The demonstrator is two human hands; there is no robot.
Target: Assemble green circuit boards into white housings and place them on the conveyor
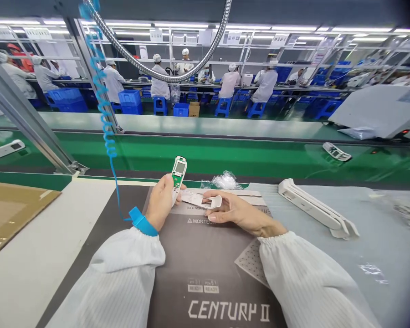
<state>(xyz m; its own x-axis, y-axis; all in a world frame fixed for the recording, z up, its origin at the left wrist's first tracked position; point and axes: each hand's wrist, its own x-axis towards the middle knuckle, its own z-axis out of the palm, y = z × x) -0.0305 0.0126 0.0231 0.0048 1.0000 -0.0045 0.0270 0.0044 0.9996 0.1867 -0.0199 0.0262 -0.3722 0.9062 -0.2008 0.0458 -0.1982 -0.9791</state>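
Observation:
My left hand [160, 200] is closed around a white handheld device housing [179, 175], tilted upright, with a green circuit board and a small grey screen exposed. In my right hand [230, 207] is a white plastic cover [194, 198], long and hollow, gripped at its rounded right end. The cover's left end reaches close to the device; whether the two touch, I cannot tell. Both hands are above a dark printed cardboard sheet [212, 259]. A blue wrist strap [142, 222] with a coiled cord circles my left wrist.
Right of my hands lies a long white plastic part [316, 207] on pale foam sheeting. Clear plastic wrap [225, 180] sits behind them. Another device [337, 151] rests on the green conveyor [259, 159]. Brown cardboard [17, 209] lies at left. A metal hose [171, 78] hangs overhead; co-workers sit beyond.

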